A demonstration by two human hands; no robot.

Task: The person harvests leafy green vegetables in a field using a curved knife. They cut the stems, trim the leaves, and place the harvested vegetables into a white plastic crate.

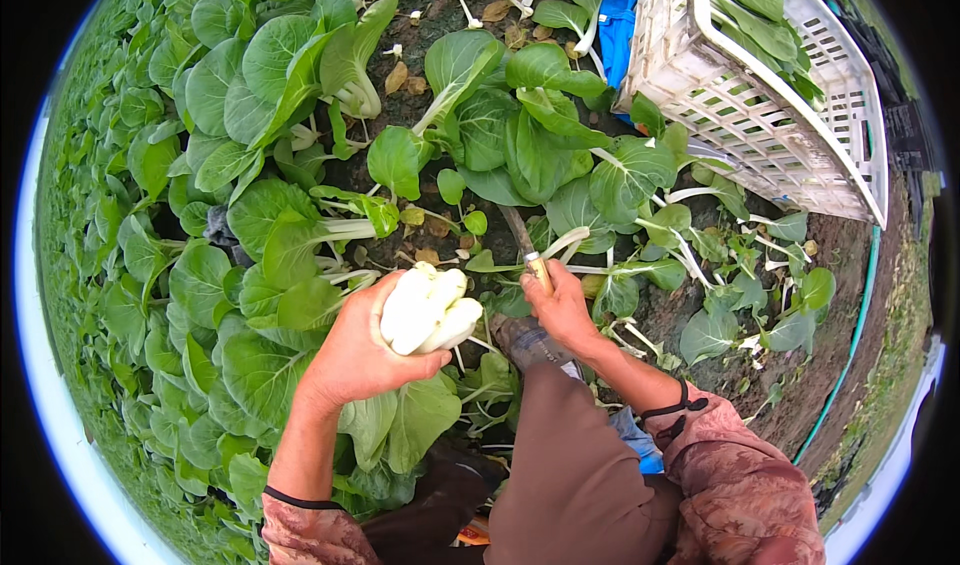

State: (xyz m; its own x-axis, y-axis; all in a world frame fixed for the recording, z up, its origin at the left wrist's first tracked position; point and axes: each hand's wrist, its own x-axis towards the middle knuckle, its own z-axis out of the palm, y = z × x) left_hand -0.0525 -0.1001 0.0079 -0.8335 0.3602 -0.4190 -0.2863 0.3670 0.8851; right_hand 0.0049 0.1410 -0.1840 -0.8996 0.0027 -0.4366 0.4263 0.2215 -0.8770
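My left hand (350,355) is closed round a leafy green vegetable (428,310), its thick white stalk base turned up toward me and its green leaves hanging below. Just right of it, my right hand (560,310) grips a knife (540,270) by its light wooden handle; the dark blade points away from me, its tip among the leaves. Loose leaves and stalks (680,260) lie on the soil beside that hand.
Dense leafy plants (250,75) cover the left and centre. A white plastic crate (700,95) holding greens stands tilted at upper right, beside blue plastic (620,15). A green hose (850,345) runs along the right. My shoe (525,340) and brown-trousered leg (560,465) are below my hands.
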